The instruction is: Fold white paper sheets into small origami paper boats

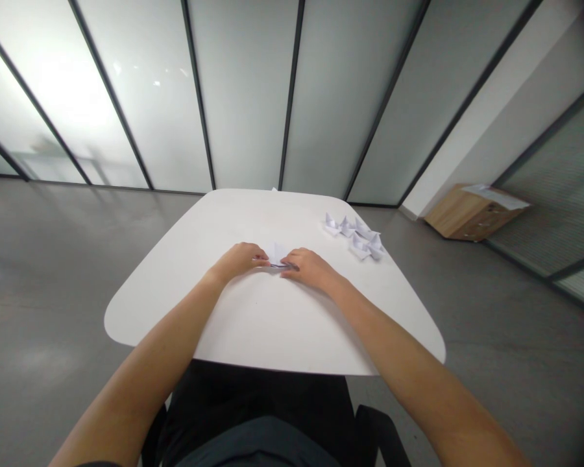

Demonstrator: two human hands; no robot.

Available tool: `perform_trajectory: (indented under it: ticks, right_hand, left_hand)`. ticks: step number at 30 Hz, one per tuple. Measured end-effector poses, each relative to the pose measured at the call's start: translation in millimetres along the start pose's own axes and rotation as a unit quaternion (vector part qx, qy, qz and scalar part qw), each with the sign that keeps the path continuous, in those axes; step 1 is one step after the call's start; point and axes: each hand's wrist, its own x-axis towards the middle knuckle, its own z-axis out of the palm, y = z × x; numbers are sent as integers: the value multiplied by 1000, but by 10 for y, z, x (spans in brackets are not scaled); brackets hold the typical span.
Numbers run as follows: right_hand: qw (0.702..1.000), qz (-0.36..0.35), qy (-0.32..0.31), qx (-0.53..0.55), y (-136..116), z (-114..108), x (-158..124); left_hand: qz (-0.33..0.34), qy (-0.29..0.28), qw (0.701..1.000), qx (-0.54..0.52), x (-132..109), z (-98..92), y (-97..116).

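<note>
Between my two hands, near the middle of the white table, is a folded paper boat [278, 253] with a pointed peak rising at its centre. My left hand [246, 257] pinches its left end between thumb and fingers. At the opposite end, my right hand [307, 267] is closed on the paper in the same way. The boat's near edge shows as a thin dark slit between the fingertips. My fingers cover both of its ends.
Several finished white paper boats [355, 235] sit clustered on the right side of the table [253, 324]. A wooden cabinet [472, 214] stands on the floor at the right. Frosted glass panels [243, 91] line the far side.
</note>
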Motion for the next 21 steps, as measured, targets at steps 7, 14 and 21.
perform_trajectory:
  ticks: [7,14,21]
  right_hand:
    - [998,41,8,-53,-111,-25,29]
    - [996,67,15,-63,-126,-13,55]
    - [997,61,33,-18,3,21,32]
  left_hand:
    - [6,7,1000,-18,12,20,-6]
    - [53,-20,998,4,39,44,-68]
    - [32,12,999,26,36,50,-68]
